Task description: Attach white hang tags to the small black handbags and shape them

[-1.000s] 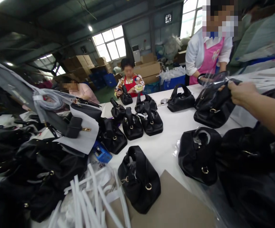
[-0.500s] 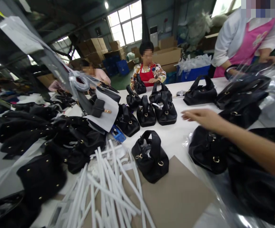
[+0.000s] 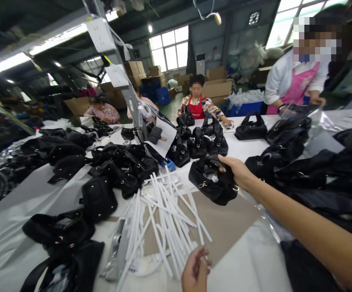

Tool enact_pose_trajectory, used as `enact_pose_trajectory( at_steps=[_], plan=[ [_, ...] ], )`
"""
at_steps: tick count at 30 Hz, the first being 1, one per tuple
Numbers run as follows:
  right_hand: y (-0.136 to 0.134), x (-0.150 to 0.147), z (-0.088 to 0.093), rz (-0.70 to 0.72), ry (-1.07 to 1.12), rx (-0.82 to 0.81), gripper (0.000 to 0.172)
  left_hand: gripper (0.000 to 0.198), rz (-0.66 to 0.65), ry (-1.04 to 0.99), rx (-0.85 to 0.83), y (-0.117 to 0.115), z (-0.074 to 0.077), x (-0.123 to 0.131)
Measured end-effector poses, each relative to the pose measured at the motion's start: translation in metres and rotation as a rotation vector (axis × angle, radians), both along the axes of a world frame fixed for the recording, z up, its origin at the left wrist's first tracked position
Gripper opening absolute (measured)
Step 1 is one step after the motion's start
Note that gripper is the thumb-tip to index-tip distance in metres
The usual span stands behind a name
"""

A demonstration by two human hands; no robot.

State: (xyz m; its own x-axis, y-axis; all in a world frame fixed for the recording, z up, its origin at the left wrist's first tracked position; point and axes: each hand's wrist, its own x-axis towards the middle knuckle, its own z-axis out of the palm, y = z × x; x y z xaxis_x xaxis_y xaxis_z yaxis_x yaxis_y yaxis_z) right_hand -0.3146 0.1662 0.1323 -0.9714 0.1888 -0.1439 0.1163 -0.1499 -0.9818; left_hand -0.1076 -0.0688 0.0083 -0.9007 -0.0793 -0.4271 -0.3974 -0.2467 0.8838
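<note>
One black handbag (image 3: 217, 194): held just right of centre, tilted, over a brown sheet (image 3: 224, 227) on the table; whether its base is lifted or rested cannot be told.
Right hand (image 3: 238, 172): placed at the bag's upper right edge, which appears to be pinched between thumb and fingers; some fingertips are hidden.
Left hand (image 3: 196, 268): seen at the bottom of the view, well apart from the bag and beside the white tubes, with fingers half curled and nothing seen gripped.
White tubes (image 3: 166, 219): strewn loosely over the sheet's left part, near the bag; could be trapped underneath or rolled aside if the bag were lowered leftward.
Gold clasp (image 3: 203, 184): hung at the bag's front left; could be caught on a tube, or the black surface scuffed by it.
Pale stuffing (image 3: 214, 178): shown in the upturned mouth; could be spilled by a steeper tilt, as support seems to be given by one hand only.
Clear plastic film (image 3: 270, 225): laid by the sheet's right edge; could be dragged by the right forearm (image 3: 303, 219), stretched close by.
</note>
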Motion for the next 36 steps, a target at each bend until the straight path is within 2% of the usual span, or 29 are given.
enact_pose_trajectory(
  at_steps=[2, 4, 6, 9, 11, 13, 18, 23, 26, 29, 32, 36],
  plan=[
    [0.000, 0.039, 0.021, -0.021, 0.037, 0.079, 0.045, 0.058, -0.053, 0.080, 0.000, -0.012, 0.012, -0.012],
    [-0.002, 0.077, 0.032, -0.045, 0.035, 0.146, 0.049, 0.052, -0.118, 0.156, -0.044, -0.021, 0.023, -0.021],
    [-0.005, 0.111, 0.034, -0.070, 0.003, 0.173, 0.052, 0.046, -0.135, 0.279, -0.126, -0.027, 0.030, -0.025],
    [-0.014, 0.155, 0.023, -0.084, -0.034, 0.238, 0.051, 0.041, -0.117, 0.463, -0.298, -0.032, 0.031, -0.023],
    [-0.020, 0.181, 0.011, -0.069, -0.064, 0.297, 0.050, 0.039, -0.156, 0.527, -0.418, -0.034, 0.027, -0.016],
    [-0.026, 0.206, -0.001, -0.046, -0.096, 0.331, 0.052, 0.036, -0.250, 0.566, -0.497, -0.036, 0.020, -0.006],
    [-0.038, 0.251, -0.027, -0.064, -0.180, 0.340, 0.053, 0.031, -0.477, 0.550, -0.476, -0.039, -0.011, 0.017],
    [-0.048, 0.275, -0.052, -0.107, -0.158, 0.309, 0.054, 0.029, -0.564, 0.531, -0.457, -0.039, -0.047, 0.027],
    [-0.057, 0.289, -0.064, -0.144, -0.201, 0.234, 0.055, 0.031, -0.541, 0.593, -0.494, -0.039, -0.061, 0.034],
    [-0.071, 0.310, -0.072, -0.151, -0.199, 0.078, 0.053, 0.039, -0.396, 0.709, -0.512, -0.043, -0.064, 0.050],
    [-0.089, 0.334, -0.077, -0.159, -0.110, -0.032, 0.047, 0.039, -0.292, 0.801, -0.436, -0.049, -0.057, 0.077],
    [-0.114, 0.365, -0.083, -0.114, -0.005, -0.112, 0.035, 0.031, -0.462, 0.866, -0.305, -0.055, -0.051, 0.110]
  ],
)
